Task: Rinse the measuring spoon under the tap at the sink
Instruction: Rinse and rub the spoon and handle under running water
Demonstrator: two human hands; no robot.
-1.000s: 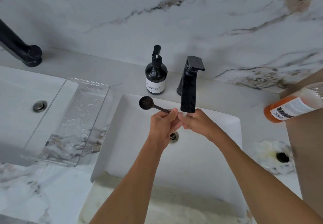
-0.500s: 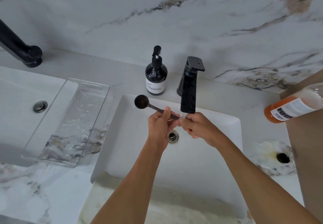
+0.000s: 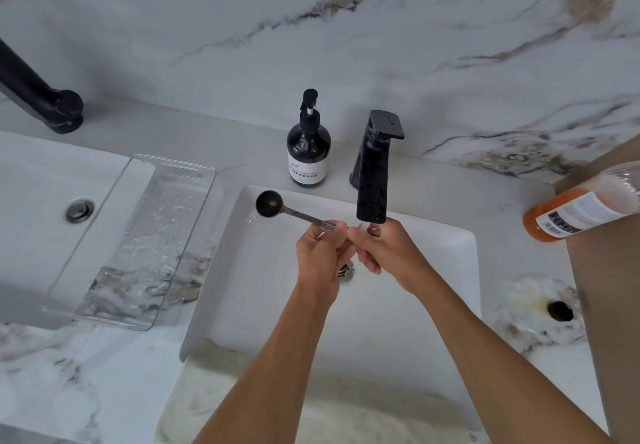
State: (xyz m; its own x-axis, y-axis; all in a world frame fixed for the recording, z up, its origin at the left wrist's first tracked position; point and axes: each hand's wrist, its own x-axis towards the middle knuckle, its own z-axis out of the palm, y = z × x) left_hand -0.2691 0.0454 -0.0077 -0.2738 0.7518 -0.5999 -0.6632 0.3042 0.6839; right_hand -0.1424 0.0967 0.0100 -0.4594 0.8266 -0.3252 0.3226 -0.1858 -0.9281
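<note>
A dark measuring spoon [image 3: 277, 208] with a round bowl and a ridged metal handle is held over the white sink [image 3: 433, 305]. My left hand [image 3: 317, 256] grips the end of its handle, and the bowl points left toward the sink's back left corner. My right hand [image 3: 384, 248] sits just right of it, under the spout of the black tap [image 3: 372, 180], with its fingers curled at the handle's end. Whether it touches the handle is unclear. A thin stream of water seems to fall at my right fingertips.
A black soap pump bottle [image 3: 308, 147] stands left of the tap. A clear tray [image 3: 138, 243] lies left of the sink, bridging a second basin with a drain [image 3: 80, 210]. An orange bottle [image 3: 581, 211] lies on a brown surface at the right. A drain [image 3: 346, 270] shows between my hands.
The spoon has slid left, so more of its handle shows beyond my left hand. My right hand has stayed under the tap spout.
</note>
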